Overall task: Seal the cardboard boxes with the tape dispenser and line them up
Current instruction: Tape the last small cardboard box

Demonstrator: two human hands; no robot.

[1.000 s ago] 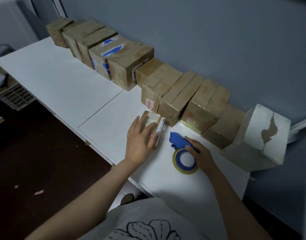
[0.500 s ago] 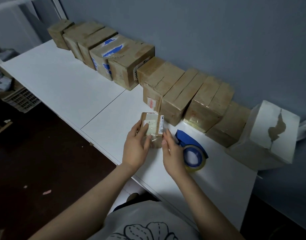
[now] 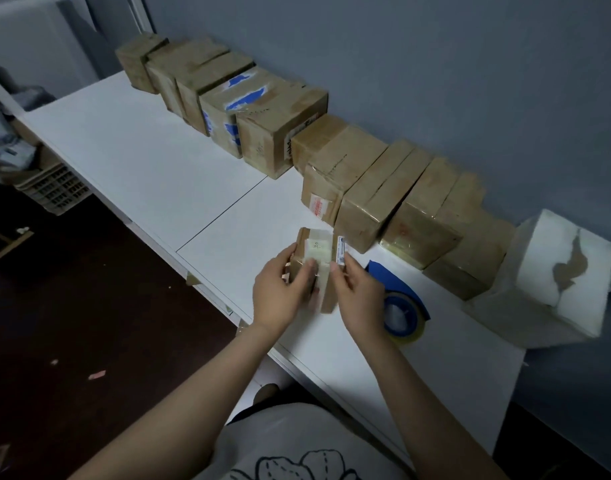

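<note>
A small cardboard box (image 3: 317, 249) with pale tape and a white label lies on the white table (image 3: 151, 161) near the front edge. My left hand (image 3: 279, 294) grips its left side, thumb on top. My right hand (image 3: 357, 296) holds its right side with curled fingers. The blue tape dispenser (image 3: 399, 299) lies on the table just right of my right hand, untouched. A row of several taped cardboard boxes (image 3: 362, 188) runs along the wall.
A larger white box (image 3: 556, 275) with a torn patch stands at the row's right end. The table's front edge drops to a dark floor. A plastic crate (image 3: 54, 192) sits on the floor at the left.
My right hand let go of the tape dispenser and moved left onto the small box. Both hands now hold the box, drawn slightly closer to me.
</note>
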